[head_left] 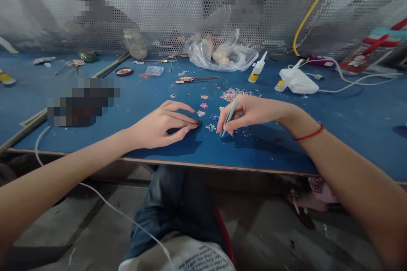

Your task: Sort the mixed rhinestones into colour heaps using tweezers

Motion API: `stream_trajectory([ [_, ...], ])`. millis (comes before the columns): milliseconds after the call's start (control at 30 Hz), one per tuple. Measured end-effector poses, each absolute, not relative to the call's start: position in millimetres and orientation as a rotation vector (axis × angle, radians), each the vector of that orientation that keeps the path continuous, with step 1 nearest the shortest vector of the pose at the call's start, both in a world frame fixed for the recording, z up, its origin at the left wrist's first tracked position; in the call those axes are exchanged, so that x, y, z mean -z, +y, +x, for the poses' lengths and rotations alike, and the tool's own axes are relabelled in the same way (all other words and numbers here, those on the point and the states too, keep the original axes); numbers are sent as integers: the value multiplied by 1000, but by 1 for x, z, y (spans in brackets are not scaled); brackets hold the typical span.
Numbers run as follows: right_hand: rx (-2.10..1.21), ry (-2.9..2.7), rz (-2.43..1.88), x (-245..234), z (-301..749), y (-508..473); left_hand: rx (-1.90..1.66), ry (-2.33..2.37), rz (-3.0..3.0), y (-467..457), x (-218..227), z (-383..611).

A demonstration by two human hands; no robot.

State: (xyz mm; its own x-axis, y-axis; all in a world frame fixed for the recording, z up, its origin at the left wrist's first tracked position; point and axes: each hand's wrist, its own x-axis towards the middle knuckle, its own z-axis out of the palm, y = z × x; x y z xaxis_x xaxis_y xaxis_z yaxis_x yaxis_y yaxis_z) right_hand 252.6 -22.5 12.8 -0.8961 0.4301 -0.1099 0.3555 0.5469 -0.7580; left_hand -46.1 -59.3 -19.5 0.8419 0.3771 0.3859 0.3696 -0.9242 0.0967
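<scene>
My right hand (243, 112) grips pale green tweezers (231, 112), their tips pointing down to the blue tabletop. Whether anything sits between the tips is too small to tell. My left hand (167, 123) rests on the table to the left, fingers stretched out and apart, its fingertips close to small piles of sequins. Near the hands lie pale sequins (210, 127), dark blue ones (215, 117), a pink cluster (204, 105) and a light pink cluster (201, 113). Behind my right hand spreads a larger heap of mixed sequins (235, 93), partly hidden by it.
Decorated hair sticks (187, 79) lie beyond the sequins. Farther back are a clear plastic bag (222, 55), a glue bottle (257, 69), a white device with a cable (299, 80) and a jar (136, 43). A perforated metal screen (178, 4) borders the table.
</scene>
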Motion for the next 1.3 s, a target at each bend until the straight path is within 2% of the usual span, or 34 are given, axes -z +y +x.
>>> stream_trajectory([
  [367,-1401,-2691,-588,-10,239,-37,-653,581,2911,-62,24,-48],
  [567,-1471,-2537,-625,7,225,-43,-907,509,3042,-62,26,-49],
  [767,-1344,-2654,-616,6,222,-47,-1093,579,3036,-61,25,-50],
  [1300,-1014,-2732,-454,11,215,-55,-1031,701,2822,-64,28,-44],
])
